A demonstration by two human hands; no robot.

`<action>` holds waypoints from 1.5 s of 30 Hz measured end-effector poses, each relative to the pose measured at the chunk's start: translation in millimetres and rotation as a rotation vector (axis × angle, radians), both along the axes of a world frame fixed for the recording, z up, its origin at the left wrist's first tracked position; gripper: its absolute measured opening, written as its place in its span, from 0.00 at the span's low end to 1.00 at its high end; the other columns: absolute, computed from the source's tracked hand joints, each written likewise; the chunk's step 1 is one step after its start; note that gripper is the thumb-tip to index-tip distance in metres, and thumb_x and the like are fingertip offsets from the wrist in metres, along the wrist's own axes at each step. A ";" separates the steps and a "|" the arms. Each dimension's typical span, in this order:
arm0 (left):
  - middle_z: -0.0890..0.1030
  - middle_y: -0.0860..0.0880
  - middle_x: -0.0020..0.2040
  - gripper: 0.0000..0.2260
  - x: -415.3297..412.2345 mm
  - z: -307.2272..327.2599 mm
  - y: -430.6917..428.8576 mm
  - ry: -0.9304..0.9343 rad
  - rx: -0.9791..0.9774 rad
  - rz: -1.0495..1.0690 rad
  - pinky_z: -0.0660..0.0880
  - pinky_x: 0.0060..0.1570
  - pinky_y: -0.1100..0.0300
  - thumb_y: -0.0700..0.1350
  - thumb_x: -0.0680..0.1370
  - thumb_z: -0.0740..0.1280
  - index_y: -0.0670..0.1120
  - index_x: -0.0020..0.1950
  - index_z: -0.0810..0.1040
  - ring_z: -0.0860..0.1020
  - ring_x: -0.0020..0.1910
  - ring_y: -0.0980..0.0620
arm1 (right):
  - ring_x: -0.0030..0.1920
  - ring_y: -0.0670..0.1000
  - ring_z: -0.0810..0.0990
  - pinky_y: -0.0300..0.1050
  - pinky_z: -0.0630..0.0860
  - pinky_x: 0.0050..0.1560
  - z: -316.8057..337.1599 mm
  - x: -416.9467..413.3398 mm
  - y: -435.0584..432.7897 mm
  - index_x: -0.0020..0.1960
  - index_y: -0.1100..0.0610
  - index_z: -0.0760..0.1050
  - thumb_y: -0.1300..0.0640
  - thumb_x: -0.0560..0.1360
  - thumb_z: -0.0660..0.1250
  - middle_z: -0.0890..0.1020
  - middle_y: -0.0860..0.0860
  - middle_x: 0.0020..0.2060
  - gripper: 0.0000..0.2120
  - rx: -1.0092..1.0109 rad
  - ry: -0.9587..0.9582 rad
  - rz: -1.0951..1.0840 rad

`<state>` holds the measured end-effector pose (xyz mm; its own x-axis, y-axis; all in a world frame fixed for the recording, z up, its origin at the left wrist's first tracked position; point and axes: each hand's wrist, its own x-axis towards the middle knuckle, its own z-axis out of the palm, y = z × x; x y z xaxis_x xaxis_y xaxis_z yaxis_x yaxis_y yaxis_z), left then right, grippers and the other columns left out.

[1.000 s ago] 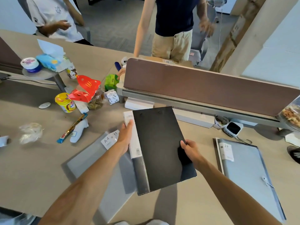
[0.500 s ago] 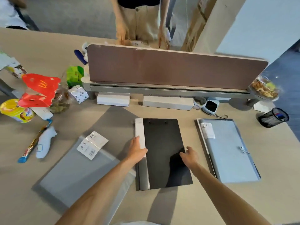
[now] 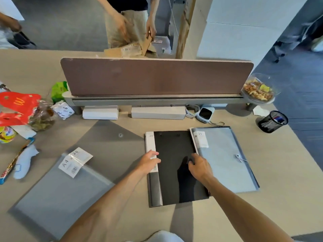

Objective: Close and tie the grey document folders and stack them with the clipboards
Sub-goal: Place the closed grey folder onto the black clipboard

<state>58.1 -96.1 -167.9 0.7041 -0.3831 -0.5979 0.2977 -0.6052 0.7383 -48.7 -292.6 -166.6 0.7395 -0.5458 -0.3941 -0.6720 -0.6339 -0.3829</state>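
Observation:
A black clipboard [image 3: 173, 151] with a white label strip down its left edge lies flat on the desk in front of me. My left hand [image 3: 148, 162] rests on its left edge, fingers loosely curled. My right hand [image 3: 199, 165] presses on its right side, fingers bent. A closed grey document folder [image 3: 225, 159] with a string tie lies just right of the clipboard, touching it. Another grey folder [image 3: 57, 194] with an "A4 20" label lies to the left, its flap [image 3: 111, 135] open toward the divider.
A brown desk divider [image 3: 155, 77] runs across the back, with white boxes [image 3: 157, 113] under it. A black mesh pen cup [image 3: 271, 122] and a bowl of snacks [image 3: 258, 90] sit at the right. Food wrappers and snacks [image 3: 19, 109] crowd the left. A person [image 3: 129, 23] stands behind the divider.
The clipboard, held lifted a second ago, now lies flat on the desk beside the right folder. Both hands have loosened onto its surface. My view has swung right and down.

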 end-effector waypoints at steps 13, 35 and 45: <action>0.63 0.49 0.77 0.27 -66.8 22.5 -165.7 0.112 -0.054 0.009 0.62 0.71 0.54 0.48 0.79 0.64 0.49 0.77 0.59 0.63 0.74 0.50 | 0.59 0.61 0.78 0.50 0.73 0.60 -7.6 -59.1 -187.1 0.66 0.59 0.72 0.58 0.75 0.63 0.78 0.61 0.61 0.19 0.104 -0.140 -0.155; 0.80 0.48 0.54 0.22 -83.6 15.2 -170.2 0.174 -0.151 0.525 0.76 0.51 0.53 0.42 0.75 0.67 0.50 0.69 0.69 0.79 0.52 0.51 | 0.50 0.59 0.80 0.50 0.77 0.49 -22.2 -68.4 -216.8 0.62 0.59 0.72 0.53 0.72 0.69 0.82 0.58 0.51 0.20 0.456 -0.111 -0.181; 0.84 0.53 0.52 0.22 -57.0 -7.3 -55.3 0.047 -0.096 0.552 0.76 0.60 0.46 0.51 0.65 0.66 0.58 0.58 0.77 0.82 0.50 0.47 | 0.52 0.55 0.79 0.45 0.75 0.50 -22.5 -31.6 -120.5 0.66 0.59 0.70 0.56 0.72 0.68 0.80 0.56 0.57 0.24 0.617 -0.069 -0.138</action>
<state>1.1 -151.4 -175.3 0.7888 -0.0194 -0.6143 0.5853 -0.2812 0.7605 -80.3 -413.1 -189.0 0.7137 -0.3255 -0.6202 -0.6922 -0.1918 -0.6958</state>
